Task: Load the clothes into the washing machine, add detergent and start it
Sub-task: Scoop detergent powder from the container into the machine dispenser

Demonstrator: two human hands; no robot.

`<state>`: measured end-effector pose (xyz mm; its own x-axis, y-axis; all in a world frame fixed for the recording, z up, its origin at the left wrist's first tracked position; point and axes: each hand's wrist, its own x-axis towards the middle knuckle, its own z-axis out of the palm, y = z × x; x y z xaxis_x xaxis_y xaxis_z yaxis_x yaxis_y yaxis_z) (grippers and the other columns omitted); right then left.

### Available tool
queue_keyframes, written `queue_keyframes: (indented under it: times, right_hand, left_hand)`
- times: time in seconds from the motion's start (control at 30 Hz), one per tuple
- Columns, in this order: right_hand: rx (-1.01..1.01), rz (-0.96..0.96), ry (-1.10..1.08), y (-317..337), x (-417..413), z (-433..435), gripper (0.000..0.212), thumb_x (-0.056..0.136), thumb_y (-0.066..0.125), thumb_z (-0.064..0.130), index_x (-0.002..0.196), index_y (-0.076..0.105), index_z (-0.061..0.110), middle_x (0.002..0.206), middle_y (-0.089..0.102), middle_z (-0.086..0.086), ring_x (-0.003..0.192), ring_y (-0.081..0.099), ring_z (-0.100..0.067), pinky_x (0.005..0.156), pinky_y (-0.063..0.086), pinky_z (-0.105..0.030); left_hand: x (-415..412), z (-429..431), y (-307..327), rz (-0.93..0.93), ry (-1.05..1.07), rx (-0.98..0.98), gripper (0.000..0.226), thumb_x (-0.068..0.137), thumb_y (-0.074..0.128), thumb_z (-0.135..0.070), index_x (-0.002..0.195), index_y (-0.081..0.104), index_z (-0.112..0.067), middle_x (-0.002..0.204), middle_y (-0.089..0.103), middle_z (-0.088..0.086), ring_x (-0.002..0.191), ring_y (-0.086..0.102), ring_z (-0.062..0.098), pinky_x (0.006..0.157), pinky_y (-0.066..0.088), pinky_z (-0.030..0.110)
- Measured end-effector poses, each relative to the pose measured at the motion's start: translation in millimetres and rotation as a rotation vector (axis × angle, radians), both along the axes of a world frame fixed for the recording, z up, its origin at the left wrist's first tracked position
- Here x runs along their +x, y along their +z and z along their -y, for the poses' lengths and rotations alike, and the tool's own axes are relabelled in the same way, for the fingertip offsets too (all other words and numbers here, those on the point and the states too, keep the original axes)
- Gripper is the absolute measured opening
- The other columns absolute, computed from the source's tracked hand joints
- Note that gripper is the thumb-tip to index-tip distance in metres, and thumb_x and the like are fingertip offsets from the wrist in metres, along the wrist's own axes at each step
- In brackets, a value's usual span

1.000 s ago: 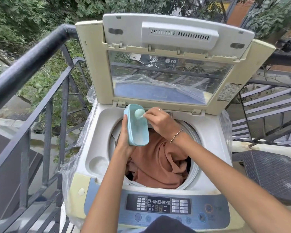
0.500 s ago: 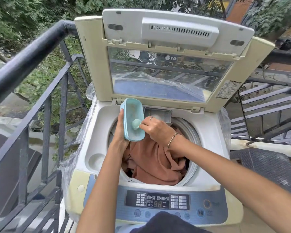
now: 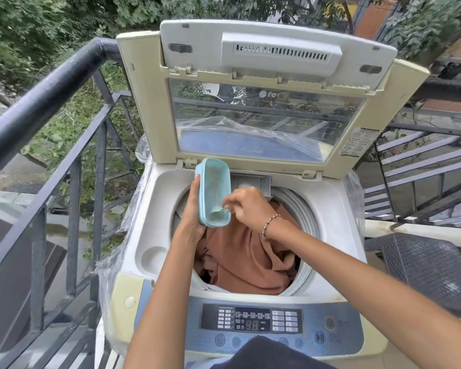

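- box (image 3: 214, 191), pale blue and oblong, stood tilted above the drum's left rim, long axis running from the lid (image 3: 264, 102) hinge down toward the person, open mouth facing right.
- left hand (image 3: 190, 222) gripped the box from its left side and lower end, fingers wrapped behind it, thumb along the near edge.
- right hand (image 3: 246, 206) was pinched shut on a small scoop (image 3: 220, 210), whose bowl sat inside the box's lower end, handle pointing right.
- clothes (image 3: 250, 259), rust-coloured, filled the drum under both hands.
- washer (image 3: 330, 222) stood with its lid raised upright; a drawer (image 3: 250, 182) at the back rim stood open, just right of the box.
- panel (image 3: 250, 319) at the front showed lit digits.
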<state>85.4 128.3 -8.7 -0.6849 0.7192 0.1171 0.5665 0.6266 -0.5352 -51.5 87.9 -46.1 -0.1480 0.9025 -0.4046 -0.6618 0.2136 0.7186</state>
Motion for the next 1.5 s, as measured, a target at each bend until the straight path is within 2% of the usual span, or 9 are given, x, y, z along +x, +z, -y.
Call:
queue_keyframes:
  times: [0.17, 0.37, 0.67, 0.8, 1.0, 1.17, 1.27, 1.37, 1.5]
  right_hand:
    - [-0.34, -0.049, -0.178, 0, 0, -9, 0.012, 0.081, 0.065, 0.0, 0.086, 0.075, 0.003, 0.083, 0.075, -0.013, 0.075, 0.072, -0.019, 0.083, 0.058, -0.035]
    - [-0.607, -0.171, -0.269, -6, 4, -7, 0.014, 0.083, 0.066, -0.003, 0.096, 0.07, -0.007, 0.094, 0.072, -0.019, 0.053, 0.065, 0.002, 0.062, 0.055, -0.01]
    - [-0.886, -0.273, -0.365, -18, 3, -3, 0.017, 0.084, 0.064, -0.005, 0.1, 0.067, -0.01, 0.076, 0.067, -0.007, 0.057, 0.065, -0.007, 0.068, 0.058, -0.016]
    - [-1.055, -0.349, -0.441, -20, 3, -2, 0.019, 0.085, 0.062, -0.006, 0.102, 0.064, -0.015, 0.075, 0.065, -0.011, 0.05, 0.066, -0.006, 0.063, 0.057, -0.014]
    - [-1.283, -0.618, -0.595, -20, 11, -3, 0.021, 0.085, 0.058, -0.012, 0.104, 0.057, -0.021, 0.079, 0.063, -0.019, 0.049, 0.067, -0.014, 0.062, 0.058, -0.018]
    - [-1.161, -0.85, -0.744, -15, 32, -26, 0.004, 0.084, 0.058, -0.013, 0.087, 0.061, -0.011, 0.057, 0.069, -0.009, 0.047, 0.067, -0.013, 0.055, 0.058, -0.017]
    - [-0.905, -0.842, -0.821, -18, 38, -44, 0.012, 0.083, 0.062, -0.009, 0.094, 0.063, -0.016, 0.066, 0.069, -0.009, 0.05, 0.067, -0.011, 0.058, 0.057, -0.015]
    - [-0.547, -0.678, -0.824, -27, 37, -52, 0.013, 0.081, 0.067, -0.002, 0.092, 0.07, -0.008, 0.078, 0.07, -0.013, 0.07, 0.07, -0.022, 0.073, 0.058, -0.026]
    - [-0.1, -0.312, -0.613, -33, 36, -47, 0.014, 0.083, 0.066, 0.009, 0.093, 0.076, 0.005, 0.091, 0.075, -0.009, 0.085, 0.07, -0.019, 0.081, 0.054, -0.03]
  left_hand:
    - [3, 3, -6, 0.032, 0.038, -0.023, 0.058, 0.091, 0.038, -0.063, 0.109, 0.065, -0.014, 0.09, 0.072, 0.011, 0.077, 0.069, 0.025, 0.074, 0.053, 0.04]
    - [2, 3, -12, -0.02, -0.02, -0.05, 0.053, 0.095, 0.033, -0.058, 0.101, 0.065, -0.016, 0.083, 0.074, 0.008, 0.07, 0.071, 0.02, 0.079, 0.052, 0.039]
    - [-2, 3, -22, -0.021, -0.061, -0.116, 0.067, 0.089, 0.039, -0.067, 0.122, 0.06, -0.012, 0.096, 0.073, 0.014, 0.081, 0.071, 0.027, 0.079, 0.056, 0.041]
    - [2, 5, -25, 0.066, 0.018, -0.101, 0.062, 0.09, 0.033, -0.067, 0.109, 0.063, -0.016, 0.087, 0.074, 0.011, 0.075, 0.071, 0.026, 0.074, 0.055, 0.042]
    - [7, 7, -28, 0.181, 0.169, -0.07, 0.067, 0.087, 0.038, -0.068, 0.127, 0.057, -0.017, 0.104, 0.065, 0.01, 0.093, 0.062, 0.025, 0.083, 0.051, 0.041]
    - [11, 7, -39, 0.198, 0.234, -0.134, 0.075, 0.079, 0.051, -0.072, 0.134, 0.055, -0.021, 0.123, 0.062, 0.006, 0.11, 0.059, 0.024, 0.098, 0.047, 0.041]
    - [16, 5, -41, 0.227, 0.254, -0.157, 0.069, 0.08, 0.051, -0.071, 0.129, 0.059, -0.024, 0.117, 0.066, 0.002, 0.108, 0.061, 0.023, 0.101, 0.045, 0.044]
    - [22, 4, -38, 0.248, 0.255, -0.161, 0.06, 0.085, 0.044, -0.069, 0.124, 0.06, -0.026, 0.105, 0.069, 0.0, 0.096, 0.064, 0.02, 0.094, 0.048, 0.041]
    - [26, 1, -36, 0.262, 0.259, -0.175, 0.056, 0.088, 0.041, -0.067, 0.118, 0.061, -0.026, 0.096, 0.071, -0.001, 0.09, 0.065, 0.019, 0.078, 0.053, 0.035]
